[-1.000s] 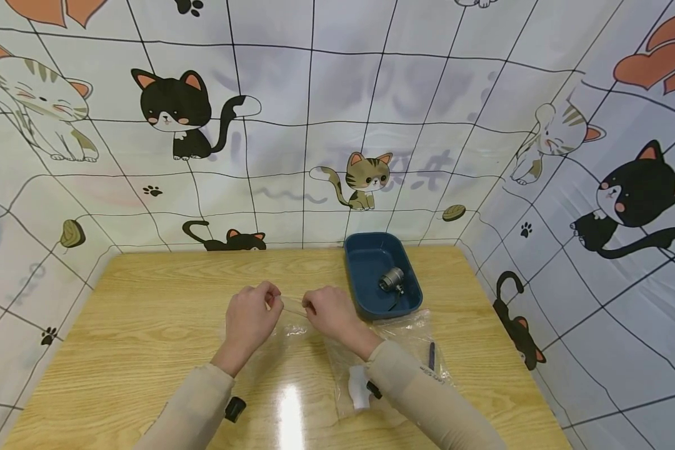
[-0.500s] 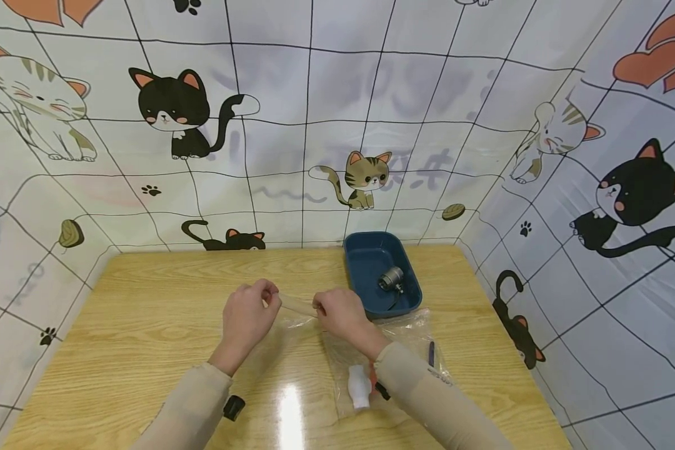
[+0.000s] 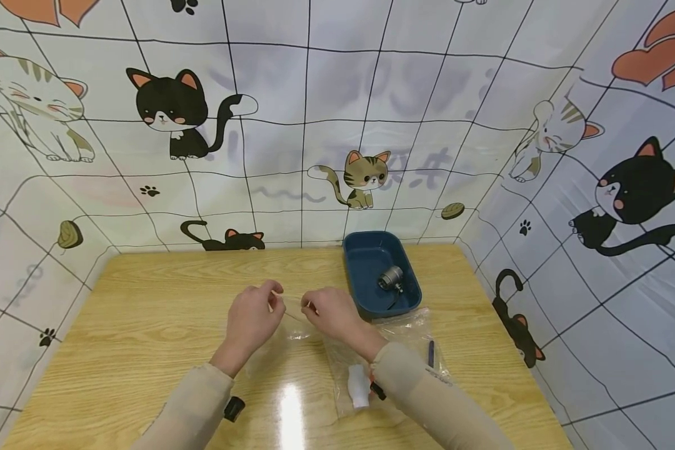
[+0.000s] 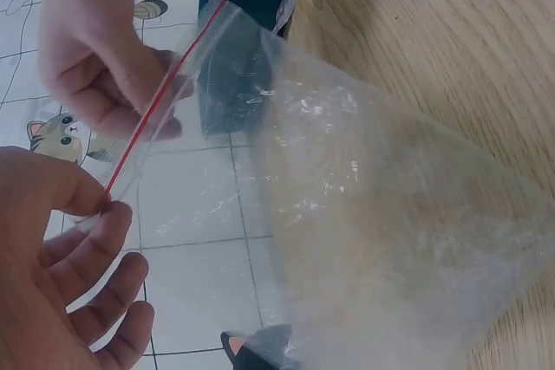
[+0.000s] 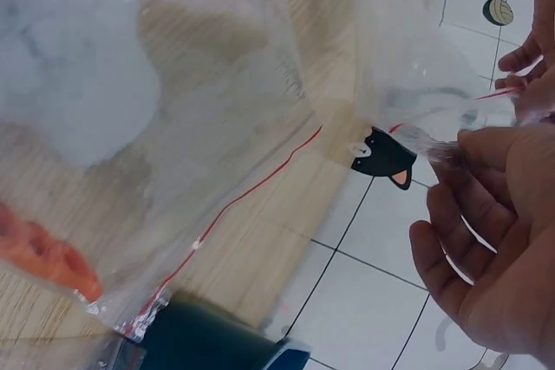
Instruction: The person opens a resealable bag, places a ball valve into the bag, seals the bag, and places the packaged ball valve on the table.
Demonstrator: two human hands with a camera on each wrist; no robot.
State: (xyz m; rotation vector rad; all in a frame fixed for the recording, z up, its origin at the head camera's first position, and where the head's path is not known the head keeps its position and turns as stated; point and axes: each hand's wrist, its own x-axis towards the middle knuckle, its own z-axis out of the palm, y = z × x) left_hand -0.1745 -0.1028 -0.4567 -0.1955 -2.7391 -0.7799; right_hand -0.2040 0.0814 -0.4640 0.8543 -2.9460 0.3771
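Note:
A clear zip bag (image 4: 364,171) with a red seal line is stretched between my two hands above the table. At one end of its mouth, my left hand (image 3: 254,319) pinches the plastic between thumb and forefinger, the other fingers loosely bent. My right hand (image 3: 334,317) pinches the mouth farther along, also at the red line, as the right wrist view shows. The bag hangs flat and see-through, and I see nothing inside it. Beneath my right forearm lies a second zip bag (image 5: 234,119), holding a white bottle-shaped piece (image 3: 358,386) and an orange piece (image 5: 43,253).
A dark blue tray (image 3: 355,294) stands at the back right, beyond my right hand. Inside it lies a grey metal cylinder (image 3: 390,278) with a small black part attached. A dark, thin stick (image 3: 431,354) shows at the second bag's right side. Cat-print cloth surrounds the wooden table (image 3: 163,300).
My right hand moved slightly right, then back left towards my left hand. The bag's mouth showed as a wider band half a second ago and looks thinner now. Both hands keep hold.

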